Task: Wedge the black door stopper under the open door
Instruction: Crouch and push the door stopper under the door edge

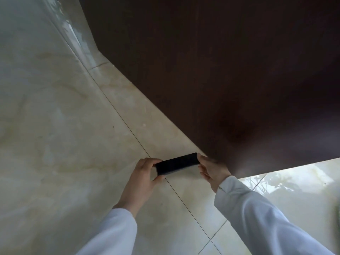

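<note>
Between both hands' fingers [158, 161]: black door stopper [177, 163]; beside door [220, 80]

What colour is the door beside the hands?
The door is dark reddish brown, seen best in the head view.

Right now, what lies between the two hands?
In the head view, only the black door stopper, held at its ends by the left hand and right hand.

One black door stopper [177, 163], one dark door [220, 70], two hands: left hand [142, 174], right hand [211, 170].
</note>
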Demonstrator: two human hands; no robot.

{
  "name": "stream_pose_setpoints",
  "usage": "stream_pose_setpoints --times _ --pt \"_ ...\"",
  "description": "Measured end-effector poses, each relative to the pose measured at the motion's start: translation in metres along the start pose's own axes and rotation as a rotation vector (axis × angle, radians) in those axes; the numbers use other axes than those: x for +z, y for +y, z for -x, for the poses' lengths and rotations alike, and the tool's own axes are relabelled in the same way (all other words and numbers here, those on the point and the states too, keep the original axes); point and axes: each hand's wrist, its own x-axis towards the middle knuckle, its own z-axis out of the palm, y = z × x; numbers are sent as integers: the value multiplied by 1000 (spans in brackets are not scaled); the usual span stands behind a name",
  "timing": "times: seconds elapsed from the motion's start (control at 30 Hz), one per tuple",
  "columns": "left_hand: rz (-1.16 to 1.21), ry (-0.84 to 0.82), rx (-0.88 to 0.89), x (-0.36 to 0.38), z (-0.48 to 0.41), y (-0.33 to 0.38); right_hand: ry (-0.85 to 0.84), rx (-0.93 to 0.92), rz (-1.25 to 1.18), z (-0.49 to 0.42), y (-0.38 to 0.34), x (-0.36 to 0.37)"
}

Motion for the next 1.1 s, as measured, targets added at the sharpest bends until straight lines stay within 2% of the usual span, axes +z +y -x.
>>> stream_pose_setpoints --times 0.13,0.37,0.57,0.7,0.93,1.1 --pt "-36 -66 -20 29 9 -12 16 56 37 -17 32 -16" --pt "-44 34 37 20 -12 -4 -20 -71 -6 -19 15 -14" --pt "-94 15 -8 44 -22 -16 134 -91 81 -7 57 -88" --pt "-124 26 2 52 -31 -12 313 -271 126 -10 57 -132" --pt "-164 7 -29 61 -39 -20 338 -669 361 -21 22 -139" --pt "-175 -9 -64 54 -45 -27 330 -699 432 -25 20 -139"
